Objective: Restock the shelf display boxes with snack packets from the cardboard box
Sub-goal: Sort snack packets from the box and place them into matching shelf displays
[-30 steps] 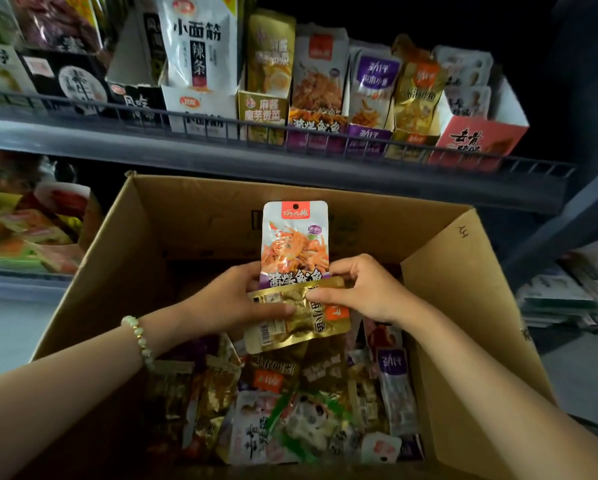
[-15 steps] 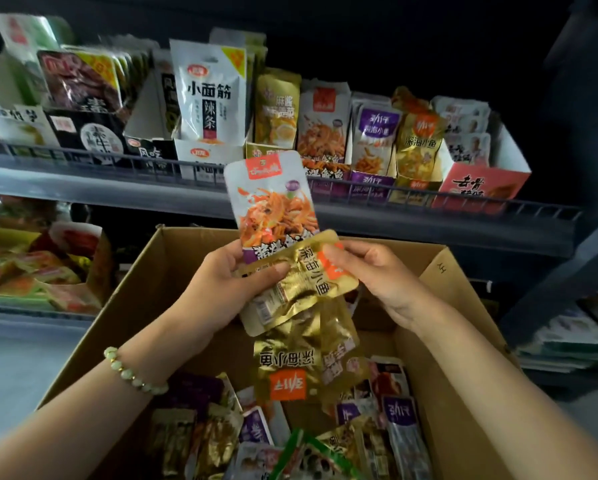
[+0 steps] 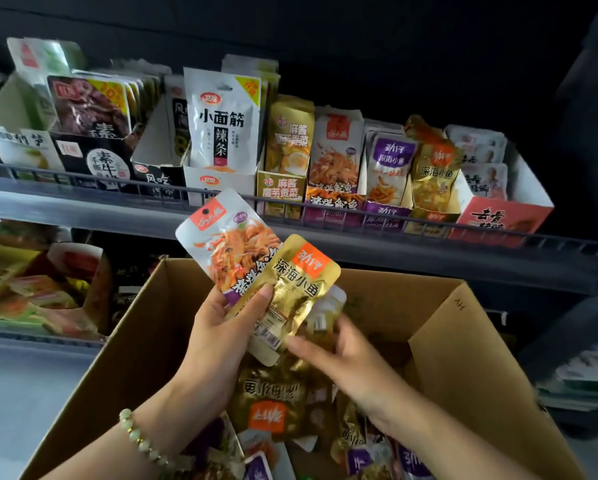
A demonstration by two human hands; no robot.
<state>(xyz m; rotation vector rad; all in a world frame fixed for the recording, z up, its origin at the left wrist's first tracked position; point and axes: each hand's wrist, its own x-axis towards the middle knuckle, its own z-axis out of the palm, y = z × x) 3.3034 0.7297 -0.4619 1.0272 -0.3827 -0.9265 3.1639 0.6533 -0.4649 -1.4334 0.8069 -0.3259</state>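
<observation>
Fingers of left hand (image 3: 217, 327): pinching white packet (image 3: 221, 244) and gold packet (image 3: 295, 289), fanned.
Fingers of right hand (image 3: 346, 362): touching gold packet's lower end; grip unclear.
Box (image 3: 463, 358): below both hands.

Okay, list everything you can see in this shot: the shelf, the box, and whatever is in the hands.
white and orange snack packet: one, white with orange picture, held above the box.
gold foil snack packet: one, gold with orange label, overlapping the first.
brown cardboard box: one, brown, open, below the shelf.
loose snack packets: many, gold, purple, white, inside the box.
cardboard display boxes: a row, mixed colours, on the shelf, holding packets.
grey metal shelf: one, grey, behind the box.
bead bracelet: one, pale green, left wrist.
left hand: one, grips both held packets.
right hand: one, at the gold packet's lower edge, grip unclear.
</observation>
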